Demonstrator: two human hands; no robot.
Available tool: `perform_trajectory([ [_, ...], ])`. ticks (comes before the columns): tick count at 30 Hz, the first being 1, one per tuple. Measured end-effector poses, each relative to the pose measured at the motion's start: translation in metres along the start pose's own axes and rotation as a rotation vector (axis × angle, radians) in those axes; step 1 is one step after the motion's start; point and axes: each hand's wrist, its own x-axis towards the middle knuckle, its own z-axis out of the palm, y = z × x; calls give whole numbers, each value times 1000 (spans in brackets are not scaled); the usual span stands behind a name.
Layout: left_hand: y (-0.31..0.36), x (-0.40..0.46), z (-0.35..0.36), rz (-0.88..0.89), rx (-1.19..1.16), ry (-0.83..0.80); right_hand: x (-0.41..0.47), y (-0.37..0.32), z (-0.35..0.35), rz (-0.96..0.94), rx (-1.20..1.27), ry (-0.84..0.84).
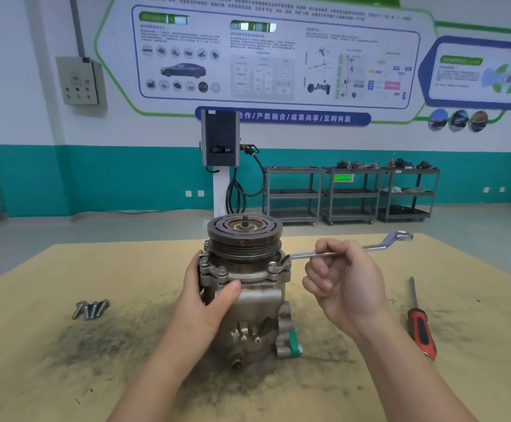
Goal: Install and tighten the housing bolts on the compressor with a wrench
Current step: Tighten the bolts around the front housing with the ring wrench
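The grey compressor [248, 296] stands upright mid-table, its grooved pulley on top. My left hand [208, 296] grips its left side, thumb across the front of the housing. A silver ring wrench [348, 249] sits with one end on a bolt [274, 264] at the right of the housing flange and reaches out to the right. My right hand [342, 278] holds the wrench shaft, fingers curled round it. Another bolt head [222, 271] shows at the front of the flange. Several loose bolts [91, 309] lie together on the table to the left.
A red-handled screwdriver [420, 324] lies on the table at the right. The tan tabletop [65, 269] is smeared with dark grit around the compressor. Beyond the far edge stand a charging post [220, 141] and grey shelf carts [351, 193] by the wall.
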Motion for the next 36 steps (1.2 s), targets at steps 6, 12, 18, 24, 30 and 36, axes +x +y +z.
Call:
perform_trajectory([
  [6,5,-5,9,27,-12,60,-13,32,3,-535,-321,162],
  [12,7,-6,13,12,-16,89,-27,54,5,-899,-567,64],
  [18,1,-2,14,22,3,111,-38,62,14,-1166,-800,-139],
  [24,-1,-4,16,-28,-52,80,-38,52,18,-1164,-929,-246],
  [30,2,-8,20,-19,34,179,-32,21,17,-862,-429,11],
  [36,9,-10,22,-48,-12,163,-13,14,8,-338,-60,194],
])
